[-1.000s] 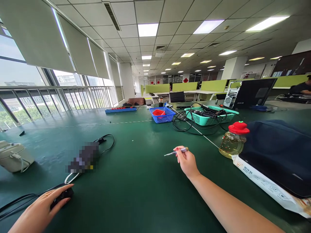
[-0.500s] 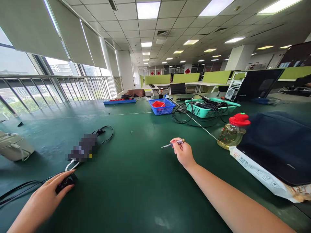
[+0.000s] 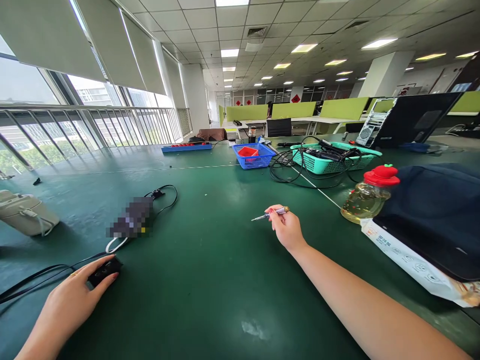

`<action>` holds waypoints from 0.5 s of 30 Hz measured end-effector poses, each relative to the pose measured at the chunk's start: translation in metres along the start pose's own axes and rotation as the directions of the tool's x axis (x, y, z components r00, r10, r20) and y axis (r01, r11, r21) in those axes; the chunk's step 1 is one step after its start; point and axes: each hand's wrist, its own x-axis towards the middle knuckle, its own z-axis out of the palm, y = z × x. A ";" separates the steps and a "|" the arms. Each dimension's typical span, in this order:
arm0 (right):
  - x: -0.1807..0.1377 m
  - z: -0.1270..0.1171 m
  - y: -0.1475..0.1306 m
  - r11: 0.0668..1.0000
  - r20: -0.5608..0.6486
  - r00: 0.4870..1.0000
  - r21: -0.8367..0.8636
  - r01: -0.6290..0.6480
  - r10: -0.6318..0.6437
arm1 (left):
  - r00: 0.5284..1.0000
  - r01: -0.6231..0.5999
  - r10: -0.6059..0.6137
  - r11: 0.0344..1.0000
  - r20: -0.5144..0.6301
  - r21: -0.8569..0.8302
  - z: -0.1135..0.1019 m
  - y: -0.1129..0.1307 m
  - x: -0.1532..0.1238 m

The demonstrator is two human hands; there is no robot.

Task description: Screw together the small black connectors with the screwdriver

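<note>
Rests left hand [image 3: 71, 295] on a small black device [image 3: 105, 270] by the near left edge of the green worktop [image 3: 210, 280], fingers stretched loosely over it, not clenched, with a black cable [image 3: 33, 280] trailing off toward the left edge. Pinches a slim screwdriver [image 3: 268, 215] between thumb and fingertips of right hand [image 3: 288, 231] over mid-worktop, metal tip pointing left.

Beyond the left hand, a blurred-out object [image 3: 131, 223], impossible to identify, with a white loop and a black cord at its ends. Toward the left edge, a beige bag [image 3: 26, 214].

At the right edge, a bottle of yellow oil [image 3: 365, 200] with a red cap, about half full, just beside a white printed packet [image 3: 405, 262] lying under a dark blue bag [image 3: 438, 215], both cut off by the frame.

Farther back, a blue basket [image 3: 251, 162] holding a red piece [image 3: 248, 151], other contents hard to tell. To its right, a teal basket [image 3: 318, 167] packed with black cables [image 3: 300, 175] spilling over the rim onto the worktop.

Near the far edge, a blue power strip [image 3: 186, 147] and a dark monitor [image 3: 412, 117], with a computer case [image 3: 369, 130] partly hidden behind it.
</note>
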 end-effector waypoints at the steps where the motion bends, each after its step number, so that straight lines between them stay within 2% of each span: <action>1: 0.000 0.000 0.000 1.000 0.004 1.000 -0.007 0.002 -0.002 | 1.000 0.011 -0.011 1.000 0.003 0.007 0.000 0.001 0.000; 11: 0.000 0.000 0.000 1.000 0.040 0.999 -0.016 -0.011 0.011 | 0.999 0.009 -0.008 1.000 -0.044 0.024 0.017 -0.016 0.009; 15: 0.000 0.001 0.001 1.000 0.042 0.999 -0.026 -0.014 0.016 | 1.000 0.001 -0.001 1.000 -0.028 0.019 0.022 -0.022 0.012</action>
